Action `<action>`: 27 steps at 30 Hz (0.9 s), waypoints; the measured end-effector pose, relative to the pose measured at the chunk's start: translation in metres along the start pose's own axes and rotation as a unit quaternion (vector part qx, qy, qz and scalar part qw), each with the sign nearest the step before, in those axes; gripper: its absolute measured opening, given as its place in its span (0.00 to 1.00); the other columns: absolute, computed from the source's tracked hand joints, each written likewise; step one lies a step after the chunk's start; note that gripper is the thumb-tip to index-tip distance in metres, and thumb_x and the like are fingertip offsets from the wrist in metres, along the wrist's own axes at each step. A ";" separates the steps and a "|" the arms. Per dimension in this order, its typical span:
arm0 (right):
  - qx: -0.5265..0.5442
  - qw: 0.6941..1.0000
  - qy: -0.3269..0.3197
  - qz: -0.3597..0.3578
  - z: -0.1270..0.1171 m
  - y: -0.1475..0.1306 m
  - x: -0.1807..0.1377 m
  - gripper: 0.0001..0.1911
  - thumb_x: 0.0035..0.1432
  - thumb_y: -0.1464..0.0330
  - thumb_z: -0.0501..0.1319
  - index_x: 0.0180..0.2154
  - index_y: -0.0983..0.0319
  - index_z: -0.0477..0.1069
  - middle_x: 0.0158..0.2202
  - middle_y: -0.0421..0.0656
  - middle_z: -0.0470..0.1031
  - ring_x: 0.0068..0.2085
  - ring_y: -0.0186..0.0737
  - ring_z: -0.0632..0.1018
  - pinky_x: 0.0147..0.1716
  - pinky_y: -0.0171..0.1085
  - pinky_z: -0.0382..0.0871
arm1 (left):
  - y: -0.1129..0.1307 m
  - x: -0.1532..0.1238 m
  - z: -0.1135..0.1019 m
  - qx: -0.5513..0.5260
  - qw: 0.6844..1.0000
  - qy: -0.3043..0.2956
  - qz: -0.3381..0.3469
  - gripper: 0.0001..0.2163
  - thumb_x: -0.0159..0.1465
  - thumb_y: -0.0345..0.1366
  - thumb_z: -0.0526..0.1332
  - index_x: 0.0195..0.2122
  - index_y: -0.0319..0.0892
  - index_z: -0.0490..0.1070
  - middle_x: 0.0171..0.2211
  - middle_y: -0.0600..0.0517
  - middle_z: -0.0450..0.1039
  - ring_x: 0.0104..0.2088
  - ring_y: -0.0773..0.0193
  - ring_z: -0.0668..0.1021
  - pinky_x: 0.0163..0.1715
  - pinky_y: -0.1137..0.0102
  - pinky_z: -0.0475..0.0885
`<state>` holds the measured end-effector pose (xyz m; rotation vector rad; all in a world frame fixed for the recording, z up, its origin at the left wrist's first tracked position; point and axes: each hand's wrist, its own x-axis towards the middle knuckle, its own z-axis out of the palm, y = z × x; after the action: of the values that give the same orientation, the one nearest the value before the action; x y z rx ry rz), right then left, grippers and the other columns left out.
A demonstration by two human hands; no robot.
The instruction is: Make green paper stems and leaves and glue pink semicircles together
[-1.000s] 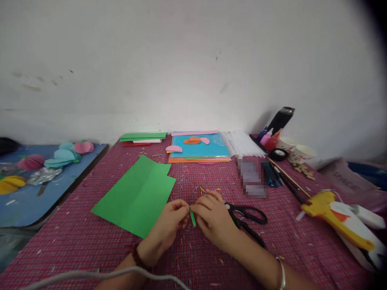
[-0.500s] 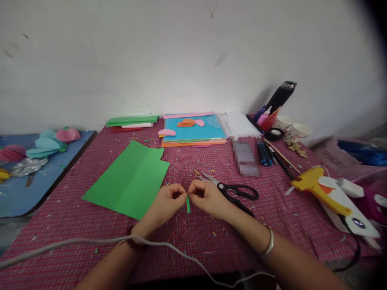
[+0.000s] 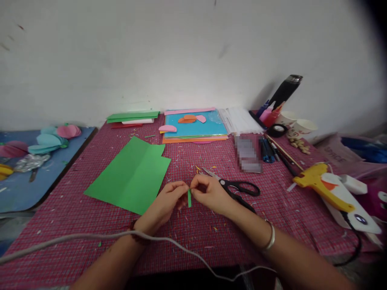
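Note:
A small green paper strip point(image 3: 189, 198) hangs upright between my two hands, just above the red checked tablecloth point(image 3: 90, 229). My left hand point(image 3: 169, 201) pinches its top from the left, fingers closed. From the right, my right hand point(image 3: 210, 193) pinches the same top end. A large green paper sheet point(image 3: 130, 175) lies flat just left of my left hand. Black-handled scissors point(image 3: 238, 188) lie right behind my right hand.
A yellow glue gun point(image 3: 320, 186) rests on a white stand at the right. Stacked coloured papers point(image 3: 195, 127) lie at the back, with pens, tape, cups and a dark bottle point(image 3: 286, 90) to their right. Paper flowers point(image 3: 48, 141) sit on a blue board at left. A grey cable point(image 3: 90, 237) crosses my forearms.
Both hands stay pinched on the green strip, which now hangs more upright. The view has tilted down a little, so the table objects sit higher in the picture.

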<state>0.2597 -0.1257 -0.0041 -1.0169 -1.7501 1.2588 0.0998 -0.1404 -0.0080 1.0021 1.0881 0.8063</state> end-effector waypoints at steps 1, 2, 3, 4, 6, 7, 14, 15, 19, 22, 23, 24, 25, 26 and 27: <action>-0.032 0.999 0.007 -0.023 0.000 -0.001 0.000 0.07 0.48 0.78 0.55 0.24 0.61 0.65 0.22 0.35 0.66 0.26 0.32 0.67 0.27 0.32 0.60 | 0.000 0.000 0.000 -0.011 1.000 0.000 0.000 0.12 0.56 0.42 0.59 0.20 0.41 0.65 0.15 0.59 0.62 0.16 0.73 0.61 0.16 0.75 0.56; -0.072 0.996 0.014 -0.053 0.000 -0.001 -0.001 0.08 0.48 0.78 0.55 0.24 0.61 0.65 0.23 0.35 0.67 0.26 0.32 0.68 0.29 0.33 0.60 | 0.000 -0.001 0.000 -0.018 1.000 -0.001 0.000 0.11 0.55 0.41 0.60 0.20 0.41 0.65 0.15 0.59 0.61 0.16 0.73 0.61 0.16 0.76 0.56; -0.118 0.989 0.021 -0.086 0.000 -0.002 -0.001 0.08 0.48 0.79 0.55 0.24 0.61 0.65 0.23 0.36 0.68 0.27 0.33 0.68 0.30 0.34 0.60 | 0.000 -0.001 -0.001 -0.022 1.000 -0.003 0.000 0.10 0.55 0.40 0.60 0.21 0.41 0.65 0.15 0.59 0.61 0.16 0.73 0.60 0.16 0.76 0.56; -0.168 0.978 0.027 -0.120 0.000 -0.002 -0.002 0.08 0.49 0.79 0.56 0.24 0.61 0.66 0.23 0.36 0.68 0.28 0.34 0.69 0.32 0.35 0.60 | 0.000 -0.001 -0.001 -0.023 1.000 -0.004 -0.001 0.10 0.55 0.40 0.60 0.21 0.41 0.65 0.15 0.59 0.60 0.16 0.73 0.60 0.16 0.76 0.55; -0.267 0.945 0.031 -0.184 0.000 -0.001 -0.003 0.08 0.50 0.79 0.57 0.25 0.61 0.66 0.24 0.37 0.70 0.30 0.36 0.69 0.35 0.37 0.60 | -0.001 -0.002 -0.002 -0.023 1.000 -0.003 -0.005 0.10 0.55 0.39 0.60 0.20 0.41 0.65 0.14 0.60 0.60 0.15 0.73 0.59 0.16 0.76 0.55; -0.311 0.926 0.029 -0.212 0.000 -0.001 -0.003 0.08 0.51 0.79 0.57 0.25 0.61 0.66 0.25 0.38 0.70 0.31 0.36 0.69 0.37 0.39 0.60 | -0.003 -0.002 -0.003 -0.024 1.000 -0.003 -0.008 0.10 0.55 0.39 0.59 0.20 0.41 0.64 0.14 0.60 0.59 0.15 0.73 0.59 0.16 0.76 0.55; -0.428 0.859 -0.037 -0.278 -0.004 -0.004 -0.008 0.08 0.58 0.77 0.56 0.31 0.60 0.68 0.30 0.40 0.73 0.35 0.39 0.70 0.56 0.49 0.55 | -0.007 0.000 -0.004 -0.019 0.999 -0.012 -0.024 0.07 0.54 0.35 0.56 0.20 0.42 0.61 0.15 0.61 0.54 0.17 0.72 0.55 0.16 0.74 0.51; -0.398 0.881 -0.040 -0.253 -0.006 -0.006 -0.009 0.08 0.57 0.78 0.55 0.32 0.60 0.68 0.30 0.40 0.73 0.36 0.39 0.71 0.55 0.49 0.56 | -0.005 -0.001 -0.005 0.010 1.000 -0.017 -0.011 0.08 0.55 0.36 0.56 0.21 0.43 0.60 0.15 0.61 0.53 0.17 0.72 0.55 0.17 0.74 0.52; -0.217 0.970 -0.036 -0.106 -0.012 -0.011 -0.007 0.06 0.57 0.76 0.55 0.33 0.60 0.68 0.30 0.39 0.73 0.34 0.37 0.72 0.38 0.38 0.65 | 0.008 -0.008 -0.006 0.202 0.972 -0.013 0.118 0.09 0.60 0.36 0.54 0.23 0.42 0.61 0.19 0.59 0.57 0.22 0.70 0.60 0.23 0.73 0.56; -0.094 0.993 -0.058 -0.042 -0.013 -0.009 -0.004 0.06 0.55 0.76 0.56 0.29 0.61 0.67 0.27 0.37 0.71 0.30 0.34 0.72 0.31 0.33 0.64 | 0.011 -0.013 -0.005 0.329 0.921 -0.004 0.208 0.09 0.62 0.32 0.51 0.24 0.42 0.62 0.23 0.56 0.60 0.25 0.68 0.64 0.27 0.71 0.58; -0.064 0.996 -0.060 -0.033 -0.013 -0.007 -0.003 0.06 0.53 0.76 0.56 0.28 0.61 0.67 0.26 0.37 0.71 0.29 0.33 0.72 0.30 0.33 0.64 | 0.011 -0.014 -0.004 0.358 0.907 -0.004 0.224 0.09 0.62 0.31 0.51 0.25 0.42 0.62 0.23 0.56 0.61 0.26 0.67 0.64 0.27 0.71 0.58; -0.046 0.997 -0.056 -0.030 -0.012 -0.006 -0.002 0.06 0.52 0.77 0.56 0.27 0.61 0.67 0.26 0.37 0.71 0.29 0.33 0.72 0.29 0.32 0.64 | 0.010 -0.014 -0.004 0.378 0.896 -0.004 0.234 0.08 0.63 0.31 0.51 0.25 0.42 0.62 0.24 0.55 0.61 0.26 0.67 0.65 0.28 0.71 0.58; -0.044 0.997 -0.049 -0.033 -0.012 -0.005 -0.001 0.07 0.51 0.78 0.56 0.26 0.61 0.67 0.26 0.37 0.71 0.29 0.33 0.72 0.29 0.32 0.64 | 0.009 -0.014 -0.003 0.390 0.890 -0.002 0.237 0.09 0.63 0.31 0.51 0.26 0.42 0.62 0.24 0.55 0.62 0.27 0.67 0.65 0.28 0.70 0.58; -0.055 0.997 -0.040 -0.041 -0.012 -0.004 -0.001 0.07 0.50 0.78 0.57 0.26 0.61 0.67 0.25 0.37 0.71 0.28 0.33 0.72 0.29 0.32 0.64 | 0.008 -0.014 -0.003 0.395 0.888 0.000 0.236 0.09 0.63 0.31 0.50 0.26 0.42 0.62 0.25 0.55 0.62 0.27 0.66 0.65 0.29 0.70 0.58; -0.079 0.995 -0.031 -0.051 -0.012 -0.003 -0.001 0.07 0.49 0.78 0.57 0.25 0.61 0.67 0.25 0.36 0.71 0.28 0.33 0.71 0.30 0.33 0.63 | 0.006 -0.013 -0.002 0.393 0.890 0.003 0.230 0.09 0.64 0.32 0.50 0.26 0.42 0.62 0.25 0.55 0.62 0.27 0.66 0.65 0.29 0.70 0.58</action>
<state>0.2698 -0.1228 0.0018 -0.9724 -1.9494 1.1136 0.0935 -0.1496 0.0020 2.0004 1.2248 0.7401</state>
